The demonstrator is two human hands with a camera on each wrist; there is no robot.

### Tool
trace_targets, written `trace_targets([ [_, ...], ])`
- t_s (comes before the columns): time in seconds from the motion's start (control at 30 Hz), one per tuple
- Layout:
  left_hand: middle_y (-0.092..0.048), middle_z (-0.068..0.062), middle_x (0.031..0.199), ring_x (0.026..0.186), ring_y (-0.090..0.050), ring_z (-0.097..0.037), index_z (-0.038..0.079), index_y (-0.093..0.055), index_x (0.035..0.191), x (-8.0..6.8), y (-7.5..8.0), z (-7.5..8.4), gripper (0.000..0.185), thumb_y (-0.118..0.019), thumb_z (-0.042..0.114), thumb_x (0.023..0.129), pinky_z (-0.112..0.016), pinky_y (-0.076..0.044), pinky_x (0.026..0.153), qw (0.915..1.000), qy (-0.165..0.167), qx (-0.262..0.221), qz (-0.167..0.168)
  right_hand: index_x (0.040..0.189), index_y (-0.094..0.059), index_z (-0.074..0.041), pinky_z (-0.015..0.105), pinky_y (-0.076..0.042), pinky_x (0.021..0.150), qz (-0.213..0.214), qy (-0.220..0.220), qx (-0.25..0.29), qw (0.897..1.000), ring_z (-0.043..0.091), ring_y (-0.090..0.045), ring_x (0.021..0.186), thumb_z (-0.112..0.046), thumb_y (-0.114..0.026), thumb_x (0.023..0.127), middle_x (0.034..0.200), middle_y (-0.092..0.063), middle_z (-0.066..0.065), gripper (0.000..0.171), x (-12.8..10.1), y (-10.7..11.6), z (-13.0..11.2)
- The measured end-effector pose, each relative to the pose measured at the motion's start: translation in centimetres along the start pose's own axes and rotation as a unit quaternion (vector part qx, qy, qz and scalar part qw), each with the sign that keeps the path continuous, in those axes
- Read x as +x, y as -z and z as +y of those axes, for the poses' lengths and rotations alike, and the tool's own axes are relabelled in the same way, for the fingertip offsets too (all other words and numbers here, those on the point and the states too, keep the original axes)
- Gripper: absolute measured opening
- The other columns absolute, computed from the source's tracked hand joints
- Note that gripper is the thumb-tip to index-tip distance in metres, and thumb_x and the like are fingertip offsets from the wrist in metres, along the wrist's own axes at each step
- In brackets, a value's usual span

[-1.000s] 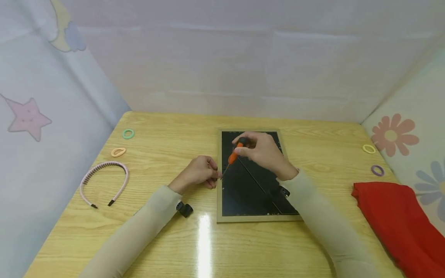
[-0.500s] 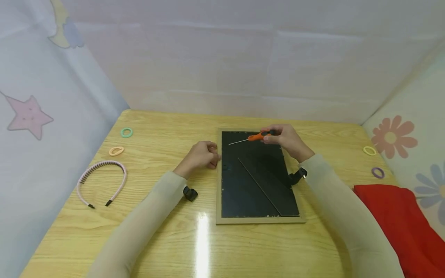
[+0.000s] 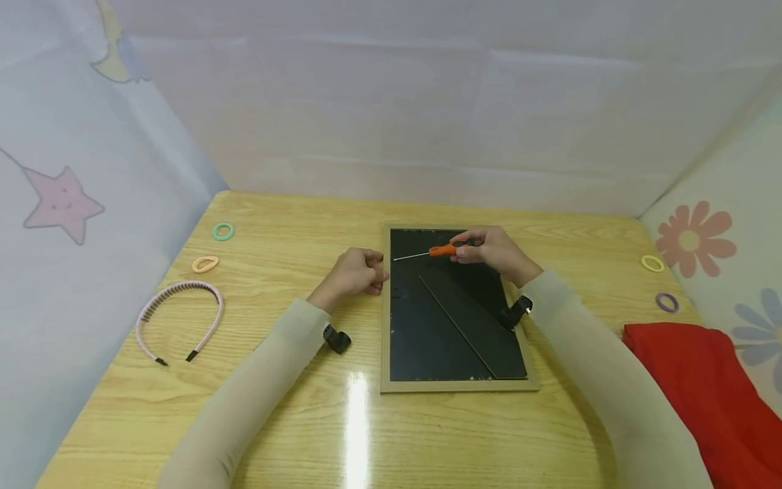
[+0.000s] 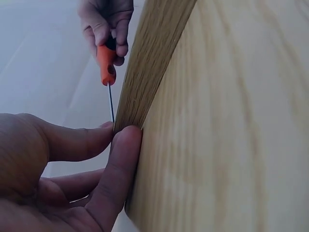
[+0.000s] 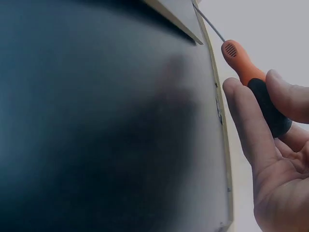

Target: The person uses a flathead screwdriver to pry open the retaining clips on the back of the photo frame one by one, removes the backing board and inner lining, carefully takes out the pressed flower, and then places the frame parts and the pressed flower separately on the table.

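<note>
My right hand (image 3: 495, 250) pinches the orange-handled thin-shafted screwdriver (image 3: 441, 250), held level above the black-backed wooden picture frame (image 3: 455, 384), its long axis pointing left toward my left hand (image 3: 354, 272), whose curled fingers press the frame's left edge.

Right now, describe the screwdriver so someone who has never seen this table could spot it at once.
On the wooden table lies a picture frame, black back upward. Over its far end the right hand pinches a small screwdriver: the only orange-handled tool here, its thin metal shaft pointing toward the left hand.
</note>
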State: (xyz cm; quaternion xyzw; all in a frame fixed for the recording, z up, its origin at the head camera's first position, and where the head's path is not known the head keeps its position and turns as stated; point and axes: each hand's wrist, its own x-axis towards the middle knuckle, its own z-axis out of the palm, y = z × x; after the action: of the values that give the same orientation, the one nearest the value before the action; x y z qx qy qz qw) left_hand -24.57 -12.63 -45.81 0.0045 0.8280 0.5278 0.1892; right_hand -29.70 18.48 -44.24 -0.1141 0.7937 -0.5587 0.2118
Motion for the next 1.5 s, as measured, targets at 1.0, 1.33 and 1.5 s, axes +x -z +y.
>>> trace_targets([
  [1.0,-0.065,-0.012,0.1,0.082,-0.073,-0.02,-0.006,-0.047,0.145,-0.6,0.5,0.2,0.055,-0.068,0.005,0.094,-0.03,-0.066,0.07,0.9995,-0.022,0.022,0.008,0.117,-0.07,-0.004,0.042,-0.066,0.081,0.066,0.091,-0.144,0.983,0.031,-0.076,0.09,-0.014,-0.068,0.098,0.108,-0.072,0.019,0.022,1.2,-4.3,-7.7],
  [1.33,-0.067,-0.015,0.108,0.085,-0.074,-0.021,-0.005,-0.049,0.144,-0.1,-0.1,0.0,0.054,-0.068,0.006,0.094,-0.03,-0.066,0.07,0.9993,-0.026,0.024,0.01,0.101,-0.067,-0.011,0.023,-0.039,0.053,0.073,0.209,-0.355,0.908,0.014,-0.052,0.058,-0.029,-0.065,0.1,0.079,-0.063,0.003,0.018,2.7,-9.3,-12.3],
  [1.5,-0.066,-0.015,0.106,0.081,-0.074,-0.022,-0.005,-0.053,0.14,0.2,-0.4,0.2,0.05,-0.068,0.006,0.094,-0.031,-0.066,0.069,0.9987,-0.04,0.029,0.013,0.105,-0.065,-0.007,0.026,-0.024,0.054,0.056,0.236,-0.41,0.879,0.016,-0.034,0.055,-0.03,-0.063,0.101,0.072,-0.053,0.003,0.023,2.8,-10.8,-13.6],
])
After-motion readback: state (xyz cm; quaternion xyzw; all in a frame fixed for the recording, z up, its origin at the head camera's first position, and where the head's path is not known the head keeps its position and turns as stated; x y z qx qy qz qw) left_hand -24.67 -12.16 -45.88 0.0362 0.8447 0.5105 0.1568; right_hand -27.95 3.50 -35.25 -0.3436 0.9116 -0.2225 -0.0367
